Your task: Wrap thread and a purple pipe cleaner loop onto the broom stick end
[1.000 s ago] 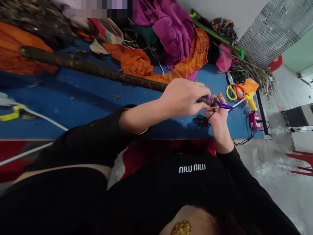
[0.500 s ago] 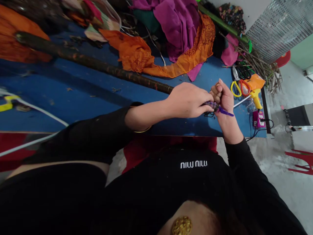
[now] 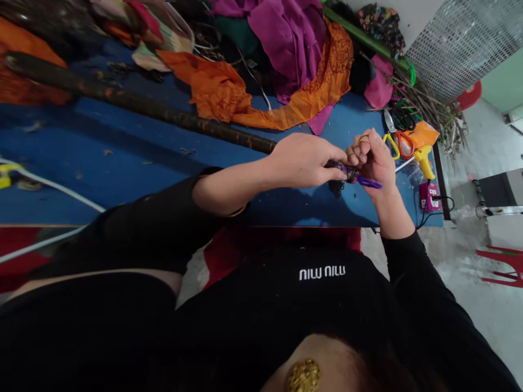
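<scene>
My left hand (image 3: 300, 160) is closed around a long dark pole (image 3: 175, 115) near its right end. That end lines up with a section wrapped in purple and dark cord (image 3: 342, 170), which shows past my thumb and fingertips. A purple strip (image 3: 370, 182) sticks out from the wrapping toward my right palm. Black strands (image 3: 336, 188) hang below it. My right hand (image 3: 376, 160) is right beside the wrapped end, palm turned up, with its fingers curled in and the thumb near them. Whatever those fingers may pinch is too small to tell.
On the blue table (image 3: 155, 190) lie orange cloth (image 3: 229, 90), magenta cloth (image 3: 290, 46) and a green pole (image 3: 363, 35). Scissors (image 3: 398, 142), a yellow glue gun (image 3: 425, 162), a pink power socket (image 3: 430, 197) and dry twigs (image 3: 439, 109) are at right. A white cable (image 3: 61, 188) crosses the left side.
The view has shifted slightly, moving the table's things left. My right hand has drawn a little away from the wrapped end, showing more of its palm. Black strands now show more below the wrapping.
</scene>
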The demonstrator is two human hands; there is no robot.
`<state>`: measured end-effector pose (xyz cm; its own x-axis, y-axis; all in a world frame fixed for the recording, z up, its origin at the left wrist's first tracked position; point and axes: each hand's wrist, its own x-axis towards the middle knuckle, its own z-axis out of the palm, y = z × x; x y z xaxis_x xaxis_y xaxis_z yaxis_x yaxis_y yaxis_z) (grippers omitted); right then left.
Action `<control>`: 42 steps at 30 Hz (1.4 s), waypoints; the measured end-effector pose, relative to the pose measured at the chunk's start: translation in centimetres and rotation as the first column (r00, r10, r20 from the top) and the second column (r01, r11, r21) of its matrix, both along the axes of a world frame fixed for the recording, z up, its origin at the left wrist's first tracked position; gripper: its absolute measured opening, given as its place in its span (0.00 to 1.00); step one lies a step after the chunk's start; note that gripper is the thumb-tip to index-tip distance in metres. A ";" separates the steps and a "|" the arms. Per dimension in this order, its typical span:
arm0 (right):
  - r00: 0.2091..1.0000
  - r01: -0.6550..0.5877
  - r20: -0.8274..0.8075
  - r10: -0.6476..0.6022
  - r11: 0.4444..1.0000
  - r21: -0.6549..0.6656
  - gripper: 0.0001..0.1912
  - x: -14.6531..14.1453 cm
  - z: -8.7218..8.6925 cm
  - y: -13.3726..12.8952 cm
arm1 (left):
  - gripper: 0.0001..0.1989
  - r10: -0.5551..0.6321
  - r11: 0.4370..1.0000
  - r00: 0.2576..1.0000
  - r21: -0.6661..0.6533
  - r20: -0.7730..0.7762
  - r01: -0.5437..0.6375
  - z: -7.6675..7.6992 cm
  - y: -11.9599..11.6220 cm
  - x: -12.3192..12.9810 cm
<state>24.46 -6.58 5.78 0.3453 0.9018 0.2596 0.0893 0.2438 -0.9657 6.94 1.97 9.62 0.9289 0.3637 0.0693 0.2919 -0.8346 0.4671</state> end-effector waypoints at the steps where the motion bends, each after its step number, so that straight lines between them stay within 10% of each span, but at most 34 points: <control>1: 1.000 -0.002 0.019 0.001 1.000 0.024 0.32 0.2 0.1 -0.3 | 0.19 -0.003 1.000 1.000 -0.019 0.001 0.003 0.0 0.1 0.0; 15: 0.909 0.017 0.416 -0.003 0.999 -0.029 0.28 0.6 4.0 -3.1 | 0.18 -0.051 0.995 0.989 -0.087 -0.137 0.039 1.0 -0.4 0.1; 22: 0.334 -0.065 0.917 -0.217 0.965 0.253 0.20 -1.4 5.5 -6.1 | 0.18 -0.023 0.998 0.995 -0.061 -0.099 0.017 0.6 -0.3 0.2; 25: -0.002 -0.109 0.912 -0.410 0.907 0.408 0.19 -2.9 4.8 -7.0 | 0.18 0.002 0.998 0.998 -0.059 -0.059 -0.006 0.7 0.0 0.5; 28: -0.166 -0.121 0.853 -0.495 0.868 0.481 0.21 -4.0 3.5 -7.4 | 0.18 0.037 0.998 0.998 -0.055 -0.045 -0.039 0.9 0.2 0.7; 42: -0.188 0.069 0.878 -0.440 0.886 0.459 0.24 -3.2 -0.7 -7.2 | 0.18 0.007 0.985 0.997 -0.172 0.071 0.005 1.5 1.9 1.5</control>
<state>21.27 -13.82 5.13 -0.2575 0.6847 0.6818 0.9460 0.0350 0.3222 8.44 3.86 11.08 0.9236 0.3767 0.0714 0.2536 -0.7399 0.6231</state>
